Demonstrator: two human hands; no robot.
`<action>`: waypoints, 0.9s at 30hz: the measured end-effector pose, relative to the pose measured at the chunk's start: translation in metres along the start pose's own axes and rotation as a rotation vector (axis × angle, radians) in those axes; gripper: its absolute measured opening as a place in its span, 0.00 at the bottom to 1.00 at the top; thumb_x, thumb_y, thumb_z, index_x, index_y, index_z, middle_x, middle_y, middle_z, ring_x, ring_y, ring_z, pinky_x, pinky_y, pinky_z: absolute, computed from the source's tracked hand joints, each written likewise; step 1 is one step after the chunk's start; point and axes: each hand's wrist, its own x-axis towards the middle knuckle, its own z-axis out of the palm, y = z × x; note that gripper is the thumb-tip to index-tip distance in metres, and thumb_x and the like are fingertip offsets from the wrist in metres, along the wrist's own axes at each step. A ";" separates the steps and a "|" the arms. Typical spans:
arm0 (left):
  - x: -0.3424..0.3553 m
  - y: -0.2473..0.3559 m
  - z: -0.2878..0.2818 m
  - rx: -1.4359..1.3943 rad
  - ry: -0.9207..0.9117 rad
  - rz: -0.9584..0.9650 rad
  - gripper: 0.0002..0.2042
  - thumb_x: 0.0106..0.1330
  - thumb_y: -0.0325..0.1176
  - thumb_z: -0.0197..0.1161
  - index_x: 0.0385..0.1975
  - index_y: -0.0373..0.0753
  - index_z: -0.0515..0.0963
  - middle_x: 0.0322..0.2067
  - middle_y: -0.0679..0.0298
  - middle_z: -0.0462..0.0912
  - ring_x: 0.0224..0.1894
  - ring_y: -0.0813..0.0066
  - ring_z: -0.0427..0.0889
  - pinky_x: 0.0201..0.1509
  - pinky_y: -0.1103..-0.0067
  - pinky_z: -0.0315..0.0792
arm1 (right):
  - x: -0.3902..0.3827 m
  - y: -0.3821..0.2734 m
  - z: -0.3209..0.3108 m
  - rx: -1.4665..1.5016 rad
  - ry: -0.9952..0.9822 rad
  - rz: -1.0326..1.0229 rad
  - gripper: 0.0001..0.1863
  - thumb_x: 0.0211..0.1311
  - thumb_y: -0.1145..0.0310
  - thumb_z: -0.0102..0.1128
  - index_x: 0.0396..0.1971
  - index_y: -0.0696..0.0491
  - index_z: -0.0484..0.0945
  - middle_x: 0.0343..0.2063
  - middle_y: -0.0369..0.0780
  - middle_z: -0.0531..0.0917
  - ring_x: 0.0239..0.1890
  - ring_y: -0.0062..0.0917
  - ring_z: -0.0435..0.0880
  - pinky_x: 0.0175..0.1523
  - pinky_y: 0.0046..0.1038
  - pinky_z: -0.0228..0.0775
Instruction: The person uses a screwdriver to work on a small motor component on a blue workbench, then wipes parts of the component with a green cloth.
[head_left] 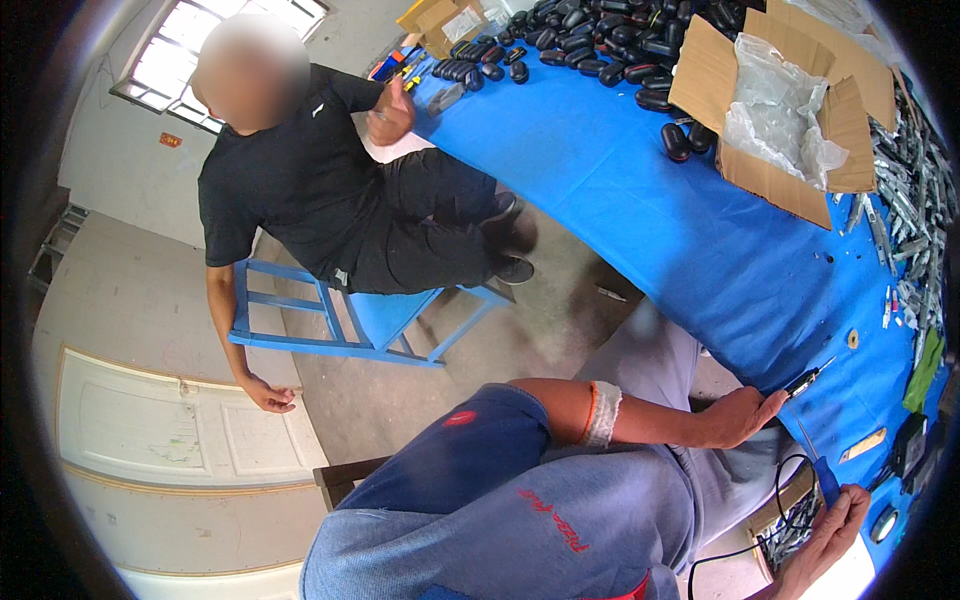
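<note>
At the table's near edge, my left hand (742, 416) is closed on a small black and metal part (803, 383); its narrow tip points away over the blue cloth. Lower right, my right hand (838, 528) grips the blue handle of a soldering iron (826, 482). The iron's thin metal shaft slants up toward the left hand, apart from the part. A black cord (783, 480) loops beside the handle. Next to the iron lies a flat tan strip (863, 445). A small round tan piece (853, 339) rests farther up the cloth.
The blue-covered table (600, 170) carries many black oval cases (590, 45), an open cardboard box (780, 150) with clear plastic, and heaped metal parts (915, 200). Another person (300, 190) sits on a blue chair (390, 318) across the floor, one hand raised near the table.
</note>
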 end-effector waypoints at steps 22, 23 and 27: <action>-0.006 0.007 -0.002 -0.077 0.124 0.050 0.34 0.67 0.57 0.37 0.06 0.34 0.64 0.06 0.55 0.64 0.11 0.60 0.67 0.21 0.65 0.59 | 0.003 -0.003 0.009 -0.010 0.082 0.040 0.23 0.67 0.49 0.39 0.44 0.53 0.70 0.32 0.29 0.71 0.26 0.10 0.59 0.29 0.13 0.48; -0.005 0.006 -0.001 -0.088 0.113 0.032 0.34 0.67 0.57 0.37 0.06 0.34 0.64 0.06 0.55 0.63 0.11 0.60 0.66 0.20 0.65 0.59 | 0.003 -0.002 0.007 -0.005 0.077 0.048 0.22 0.67 0.49 0.39 0.44 0.53 0.70 0.32 0.29 0.71 0.26 0.10 0.59 0.29 0.13 0.48; 0.000 -0.004 0.005 -0.125 0.080 0.043 0.33 0.67 0.56 0.38 0.07 0.34 0.65 0.06 0.56 0.63 0.11 0.62 0.66 0.20 0.66 0.59 | 0.002 -0.002 0.006 0.026 0.092 0.074 0.20 0.67 0.52 0.41 0.44 0.53 0.70 0.35 0.29 0.70 0.28 0.10 0.60 0.30 0.12 0.49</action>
